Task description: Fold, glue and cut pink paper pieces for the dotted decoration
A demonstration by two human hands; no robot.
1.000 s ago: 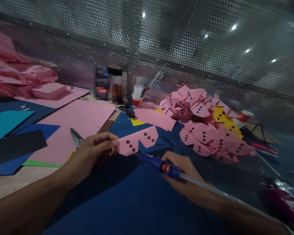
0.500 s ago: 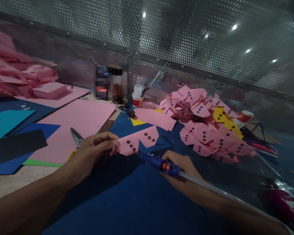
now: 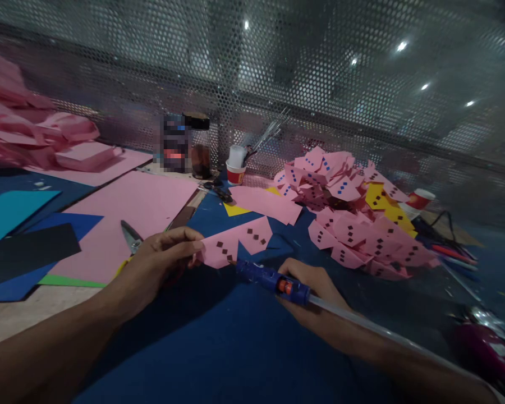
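Fingers (image 3: 192,247) of the left hand (image 3: 154,264) pinch a notched pink strip (image 3: 231,235) at one end, thumb uppermost. That grip appears chosen to leave the notched length free and steady, its dark brown squares in plain view. The strip is held above the blue tabletop (image 3: 219,342), between the two hands.

The right hand (image 3: 315,286) is wrapped around a blue glue gun (image 3: 258,276), its grip hidden from where I stand. The gun points leftward, presumably to bring the nozzle to the strip's lower edge; whether the tip touches, I cannot confirm. The barrel is rigid, glossy plastic with an orange-red part inside; a long, translucent glue stick (image 3: 366,328) trails from its rear over the forearm.

Scissors (image 3: 131,237) with a metal blade and yellow handle lie just beside the left hand, on a flat, matte pink sheet (image 3: 138,205). Beyond the gun, angular pink cutouts (image 3: 353,238) are heaped loosely, folded and overlapping, apparently grouped within the right hand's reach.
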